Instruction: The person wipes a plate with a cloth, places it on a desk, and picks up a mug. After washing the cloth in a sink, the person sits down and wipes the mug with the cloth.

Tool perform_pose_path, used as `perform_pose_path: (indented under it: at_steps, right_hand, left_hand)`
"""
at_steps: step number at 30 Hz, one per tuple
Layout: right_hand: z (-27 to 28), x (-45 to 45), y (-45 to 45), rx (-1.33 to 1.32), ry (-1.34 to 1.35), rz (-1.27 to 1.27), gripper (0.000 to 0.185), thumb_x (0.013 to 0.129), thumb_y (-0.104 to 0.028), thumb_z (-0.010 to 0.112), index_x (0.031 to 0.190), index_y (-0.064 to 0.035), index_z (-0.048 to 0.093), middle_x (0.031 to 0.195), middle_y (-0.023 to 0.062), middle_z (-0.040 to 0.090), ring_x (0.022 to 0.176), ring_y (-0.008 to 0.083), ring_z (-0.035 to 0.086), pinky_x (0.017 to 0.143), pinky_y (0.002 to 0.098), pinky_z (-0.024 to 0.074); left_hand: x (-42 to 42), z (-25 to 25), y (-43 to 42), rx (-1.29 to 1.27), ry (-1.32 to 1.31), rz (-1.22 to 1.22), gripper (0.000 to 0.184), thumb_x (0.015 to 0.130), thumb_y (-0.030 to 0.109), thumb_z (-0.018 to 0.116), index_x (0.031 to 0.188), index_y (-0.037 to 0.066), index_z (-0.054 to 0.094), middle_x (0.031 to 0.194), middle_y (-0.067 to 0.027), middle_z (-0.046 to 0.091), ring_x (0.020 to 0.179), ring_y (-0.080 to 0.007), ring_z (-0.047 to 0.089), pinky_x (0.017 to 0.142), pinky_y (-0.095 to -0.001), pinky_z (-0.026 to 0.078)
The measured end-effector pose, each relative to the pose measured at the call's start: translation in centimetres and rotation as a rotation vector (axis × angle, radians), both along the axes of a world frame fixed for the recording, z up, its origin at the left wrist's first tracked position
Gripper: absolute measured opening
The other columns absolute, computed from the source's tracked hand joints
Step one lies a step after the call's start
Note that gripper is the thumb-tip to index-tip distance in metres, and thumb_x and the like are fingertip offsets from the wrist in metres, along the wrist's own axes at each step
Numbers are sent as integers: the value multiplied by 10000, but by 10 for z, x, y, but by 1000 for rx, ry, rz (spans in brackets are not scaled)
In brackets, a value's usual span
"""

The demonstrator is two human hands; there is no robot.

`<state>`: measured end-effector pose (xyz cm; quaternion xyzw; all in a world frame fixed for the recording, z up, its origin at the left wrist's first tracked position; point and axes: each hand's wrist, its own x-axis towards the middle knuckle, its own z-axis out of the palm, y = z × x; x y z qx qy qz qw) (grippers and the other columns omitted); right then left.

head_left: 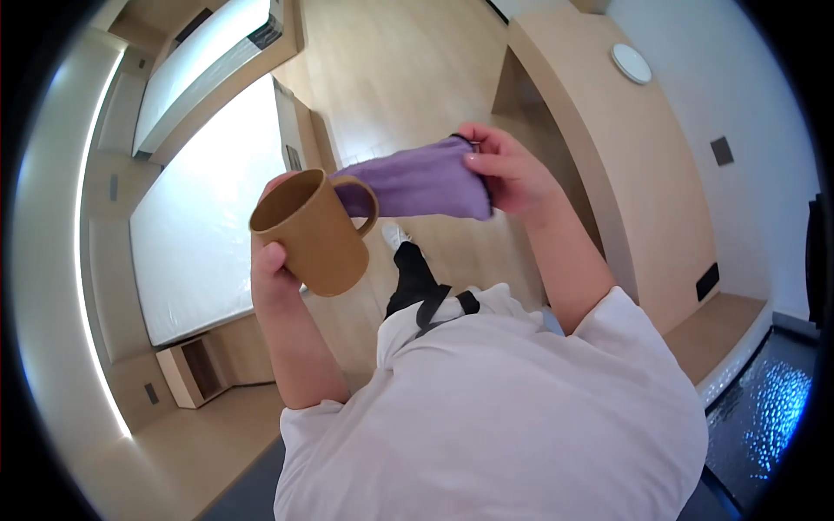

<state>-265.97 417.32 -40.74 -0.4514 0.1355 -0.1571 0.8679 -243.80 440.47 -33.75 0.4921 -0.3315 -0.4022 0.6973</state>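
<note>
A tan mug [326, 239] is held up in my left hand [274, 260], its open top tilted toward the upper left and its handle on the right. The thumb presses on the mug's near side and the other fingers are mostly hidden behind it. Stretched out to the right of the mug is a purple cloth [426, 181] with a dark edge. My right hand [512, 169] pinches the cloth's right end between thumb and fingers. The cloth's left end passes behind the mug's handle, where it is partly hidden.
Two beds with pale mattresses [213, 221] stand at the left. On the right, a wooden desk [599, 113] carries a round white object [631, 64]. Pale wood floor [391, 69] lies ahead. A dark glossy surface [760, 417] is at the lower right.
</note>
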Motion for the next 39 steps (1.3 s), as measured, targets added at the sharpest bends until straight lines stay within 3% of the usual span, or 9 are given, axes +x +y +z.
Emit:
perform_pose_path:
  at_steps: [3, 11, 14, 18, 21, 25, 28, 32, 39]
  right_hand:
    - [17, 62, -3, 502, -345, -73, 439, 934, -285, 656, 1271, -29, 540, 1126, 114, 667, 932, 247, 670, 793, 444, 560]
    - [-57, 303, -21, -427, 80, 59, 573, 746, -221, 807, 1236, -37, 574, 1219, 86, 644, 1038, 186, 637, 889, 339, 507]
    - [17, 336, -64, -818, 86, -87, 629, 716, -187, 834, 1262, -25, 568, 1229, 84, 639, 1059, 179, 625, 907, 310, 499]
    - [26, 398, -133, -159, -116, 113, 818, 719, -91, 794, 1428, 53, 413, 1266, 120, 604, 1137, 194, 584, 975, 313, 482]
    - [21, 447, -188, -57, -109, 161, 648, 735, 103, 613, 1366, 11, 496, 1023, 86, 649, 894, 165, 621, 801, 293, 494]
    - [-46, 499, -287, -563, -209, -138, 294, 695, 64, 627, 970, -38, 654, 796, 58, 602, 766, 192, 574, 707, 281, 457]
    - [-41, 550, -357, -1149, -100, -260, 158, 825, -3, 619, 982, 11, 631, 982, 121, 657, 894, 241, 628, 823, 312, 480]
    - [-74, 649, -445, -1250, 13, -388, 77, 804, -25, 607, 794, -96, 581, 786, 60, 607, 779, 222, 610, 707, 304, 490]
    - [35, 786, -507, -1215, 78, -282, 441, 790, -212, 729, 1152, -55, 533, 1098, 121, 571, 1067, 298, 558, 969, 387, 440]
  left_hand:
    - [46, 21, -42, -156, 191, -62, 1024, 666, 577, 811, 1389, -39, 429, 1261, -151, 599, 1145, -251, 614, 958, -371, 530]
    - [263, 6, -160, 133, -54, -300, 995, 588, 478, 910, 1359, 17, 483, 1270, -98, 604, 1202, -222, 573, 1016, -353, 456]
    - [321, 15, -192, 159, -180, -385, 919, 567, 324, 929, 1326, 40, 494, 1212, -69, 606, 1164, -203, 566, 996, -341, 444]
    - [384, 13, -242, 132, -274, -412, 965, 523, 264, 943, 1344, 42, 488, 1221, -74, 602, 1188, -219, 559, 1025, -348, 434]
    - [432, -1, -292, 141, -344, -320, 982, 509, 255, 949, 1351, 47, 489, 1237, -82, 600, 1203, -231, 558, 1027, -360, 440]
    - [510, -16, -372, 144, -479, -215, 979, 539, 413, 951, 1327, 35, 510, 1313, -100, 583, 1203, -236, 569, 1018, -370, 457]
    - [577, -22, -438, 124, -282, -176, 964, 564, 387, 946, 1337, 36, 489, 1240, -94, 595, 1183, -232, 572, 1012, -359, 456]
    - [651, -36, -516, 18, 52, 12, 927, 723, 668, 763, 1344, 40, 481, 1245, -110, 597, 1139, -227, 595, 958, -376, 502]
    - [748, -26, -629, 63, 69, 226, 838, 918, 721, 441, 1396, 34, 416, 1232, -188, 609, 1113, -334, 639, 929, -445, 540]
